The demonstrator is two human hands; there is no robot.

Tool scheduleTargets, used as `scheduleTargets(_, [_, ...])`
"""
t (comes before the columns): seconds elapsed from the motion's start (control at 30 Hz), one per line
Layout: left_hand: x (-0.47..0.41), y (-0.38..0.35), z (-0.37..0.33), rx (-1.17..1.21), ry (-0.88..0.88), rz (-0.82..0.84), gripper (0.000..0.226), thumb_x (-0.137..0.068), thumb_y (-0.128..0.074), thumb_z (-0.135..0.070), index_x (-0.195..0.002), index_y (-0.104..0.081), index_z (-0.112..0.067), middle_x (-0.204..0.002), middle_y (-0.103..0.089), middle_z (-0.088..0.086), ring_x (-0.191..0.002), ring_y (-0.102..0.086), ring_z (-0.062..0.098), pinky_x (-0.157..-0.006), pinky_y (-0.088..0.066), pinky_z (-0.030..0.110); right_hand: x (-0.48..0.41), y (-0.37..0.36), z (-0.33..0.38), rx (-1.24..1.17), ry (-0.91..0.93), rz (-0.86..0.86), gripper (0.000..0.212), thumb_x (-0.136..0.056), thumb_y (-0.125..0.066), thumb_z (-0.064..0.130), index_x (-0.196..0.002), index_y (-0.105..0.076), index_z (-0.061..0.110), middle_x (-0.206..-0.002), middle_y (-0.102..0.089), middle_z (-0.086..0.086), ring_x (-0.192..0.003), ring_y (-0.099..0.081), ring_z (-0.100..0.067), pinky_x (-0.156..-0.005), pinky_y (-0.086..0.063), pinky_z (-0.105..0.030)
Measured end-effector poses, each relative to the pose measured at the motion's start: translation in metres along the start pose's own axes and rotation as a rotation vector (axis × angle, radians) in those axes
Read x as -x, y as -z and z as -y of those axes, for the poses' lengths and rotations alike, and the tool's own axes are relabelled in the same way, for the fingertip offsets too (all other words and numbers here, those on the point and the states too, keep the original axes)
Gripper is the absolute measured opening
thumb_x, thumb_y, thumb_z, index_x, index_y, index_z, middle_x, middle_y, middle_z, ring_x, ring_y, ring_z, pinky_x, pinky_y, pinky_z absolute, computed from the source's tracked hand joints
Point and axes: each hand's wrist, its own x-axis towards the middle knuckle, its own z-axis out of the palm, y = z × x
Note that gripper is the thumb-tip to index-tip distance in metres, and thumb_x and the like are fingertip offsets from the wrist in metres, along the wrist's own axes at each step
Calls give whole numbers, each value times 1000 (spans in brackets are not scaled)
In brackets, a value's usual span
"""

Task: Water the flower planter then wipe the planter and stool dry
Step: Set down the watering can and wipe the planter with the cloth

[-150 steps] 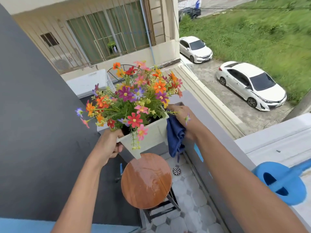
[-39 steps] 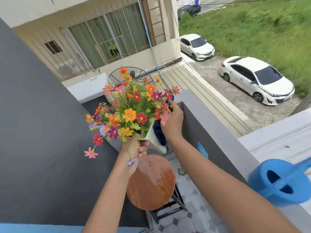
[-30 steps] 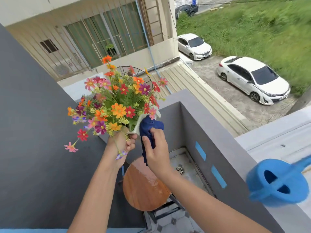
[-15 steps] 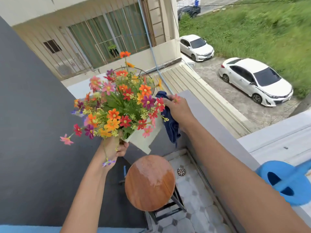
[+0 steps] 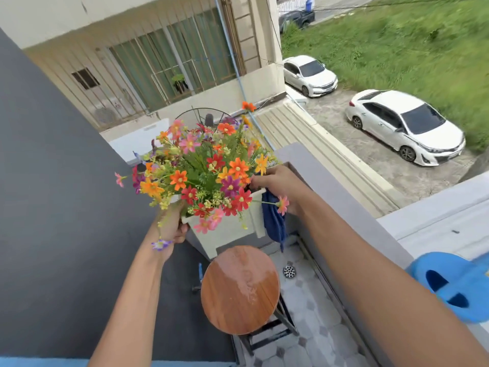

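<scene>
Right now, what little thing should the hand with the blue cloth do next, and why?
Probably slide the blue cloth down the planter's right side. The right hand presses it near the rim there, while the left hand holds the planter up above the stool, whose seat looks wet and waits its turn.

Street and neighbouring building beyond the balcony wall

Two white cars (image 5: 404,127) (image 5: 309,75) sit parked on the concrete below, beside a stretch of grass (image 5: 397,43). A barred window (image 5: 169,64) faces across. A round floor drain (image 5: 289,271) lies in the grey tiles (image 5: 315,329) beside the grey parapet (image 5: 333,197).
</scene>
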Motion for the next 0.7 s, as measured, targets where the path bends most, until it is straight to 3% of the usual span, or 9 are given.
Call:
scheduleTargets(0.07, [-1, -7, -4, 39, 4, -37, 33, -99, -43, -29, -68, -40, -19, -52, -34, 1, -29, -24, 3, -34, -12, 13, 2, -11, -2, -135, -23, -134, 21, -71, -74, 10, -73, -53, 10, -64, -33, -9, -52, -33, -16, -41, -23, -21])
scheduleTargets(0.17, [-1, -16, -8, 123, 8, -143, 32, -96, -44, -36, -71, -48, -18, -56, -38, 0, -39, -24, 9, -39, -13, 17, 3, -26, -4, -384, -50, -279, 28, -69, -69, 1, -64, -43, 10, -54, -26, -3, -47, -27, -13, -42, -19, -19])
scheduleTargets(0.27, [5, -25, -2, 38, 26, -287, 34, -95, -44, -31, -67, -51, -14, -59, -46, 5, -50, -35, 20, -44, -19, 22, 4, -41, -4, -459, -46, -404, 33, -60, -71, 7, -54, -40, 16, -46, -35, 1, -47, -35, -13, -46, -30, -23])
scheduleTargets(0.37, [24, -49, 4, -121, -8, -194, 35, -97, -43, -35, -67, -57, -22, -69, -58, 12, -59, -43, 25, -58, -31, 32, 5, -51, -1, -475, -21, -486, 21, -58, -74, 13, -60, -53, 15, -55, -51, -1, -52, -44, -16, -52, -40, -30])
scheduleTargets(0.47, [33, -73, 0, -258, -49, -26, 37, -95, -41, -49, -70, -55, -25, -71, -58, 6, -64, -48, 24, -66, -35, 38, 12, -60, -1, -431, 19, -505, 20, -62, -75, 18, -68, -56, 15, -61, -57, 0, -54, -49, -17, -55, -42, -29])
scheduleTargets(0.57, [26, -82, -7, -123, -30, -37, 37, -88, -49, -48, -65, -52, -20, -71, -57, 4, -71, -54, 27, -68, -43, 44, 24, -72, -5, -314, 87, -495, 21, -64, -73, 20, -69, -54, 13, -63, -55, 1, -56, -46, -16, -56, -41, -31])
scheduleTargets(0.63, [27, -82, -13, 5, 28, -52, 33, -91, -53, -47, -66, -55, -26, -71, -53, -1, -66, -50, 19, -71, -42, 38, 33, -78, -7, -259, 129, -492, 20, -68, -73, 17, -77, -58, 7, -68, -57, -2, -59, -46, -17, -57, -42, -31])
scheduleTargets(0.7, [28, -82, -13, -49, 52, -35, 36, -89, -55, -55, -69, -64, -26, -73, -59, 0, -69, -55, 21, -73, -43, 38, 39, -81, -7, -233, 167, -485, 22, -72, -74, 16, -86, -60, 5, -77, -61, -5, -64, -50, -17, -58, -42, -30])
